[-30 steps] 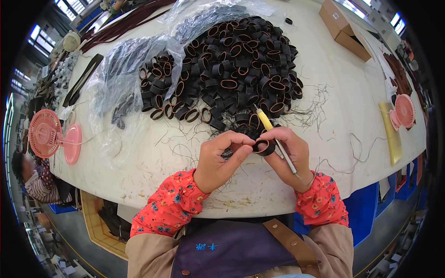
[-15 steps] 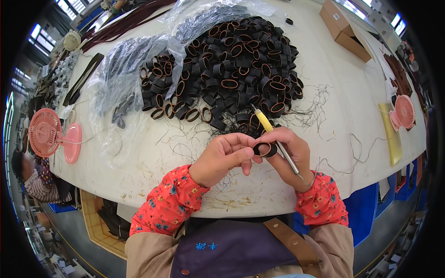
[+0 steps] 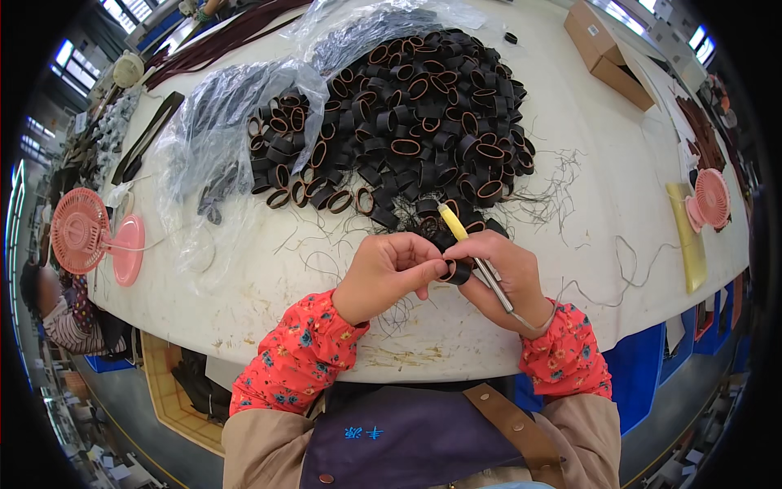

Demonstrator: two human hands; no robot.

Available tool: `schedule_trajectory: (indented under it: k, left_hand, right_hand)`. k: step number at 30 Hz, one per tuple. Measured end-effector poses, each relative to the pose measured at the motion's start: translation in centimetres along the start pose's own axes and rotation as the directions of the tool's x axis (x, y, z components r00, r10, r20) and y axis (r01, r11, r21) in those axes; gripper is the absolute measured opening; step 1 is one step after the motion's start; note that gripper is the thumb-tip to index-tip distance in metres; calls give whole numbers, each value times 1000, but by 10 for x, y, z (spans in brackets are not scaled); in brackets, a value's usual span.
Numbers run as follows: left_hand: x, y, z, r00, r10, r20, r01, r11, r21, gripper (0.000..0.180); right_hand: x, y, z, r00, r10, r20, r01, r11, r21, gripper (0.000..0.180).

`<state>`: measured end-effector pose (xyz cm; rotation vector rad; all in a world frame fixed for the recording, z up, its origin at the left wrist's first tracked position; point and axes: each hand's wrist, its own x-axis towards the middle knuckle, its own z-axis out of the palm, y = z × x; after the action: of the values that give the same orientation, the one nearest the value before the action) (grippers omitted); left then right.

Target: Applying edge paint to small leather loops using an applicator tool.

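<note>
The left hand [image 3: 389, 273] and right hand [image 3: 497, 273] are pinching one black loop [image 3: 458, 271] together, the right also clamping a yellow-handled tool [image 3: 476, 259], so it seems wise keeping the loop steady above the desk [image 3: 244, 285].

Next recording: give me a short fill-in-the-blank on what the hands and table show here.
1. Both hands meet on one small black ____.
2. The right hand also holds a tool whose handle is ____ in colour.
3. The big pile of loops lies on the white ____.
4. At the table's left edge stands a small pink ____.

Missing words: loop; yellow; table; fan
</note>
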<state>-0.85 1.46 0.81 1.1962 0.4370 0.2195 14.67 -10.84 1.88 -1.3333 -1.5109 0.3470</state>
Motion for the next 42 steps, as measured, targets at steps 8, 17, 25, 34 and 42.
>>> schedule_trajectory:
  k: [8, 17, 25, 34, 42]
  left_hand:
    - [-4, -6, 6, 857, 513, 44, -394, 598, 698, 11]
    - [-2, -5, 5, 771, 632, -78, -361, 534, 765, 12]
    - [6, 3, -9, 629, 777, 18, -309, 229, 923, 20]
    - [-1, -6, 11, 699, 707, 110, -597, 490, 635, 30]
    - [-1, -9, 12, 709, 691, 143, -589, 469, 658, 19]
  right_hand:
    - [1, -4, -2, 999, 7, 31, -5, 997, -74, 35]
    - [-4, 4, 0, 999, 31, -33, -31, 1000, -4, 36]
    - [-6, 3, 0, 972, 221, -78, -207, 966, 155, 29]
    - [-8, 5, 2, 961, 275, -34, -259, 934, 246, 25]
    - [-6, 6, 1, 970, 240, -42, -224, 946, 233, 20]
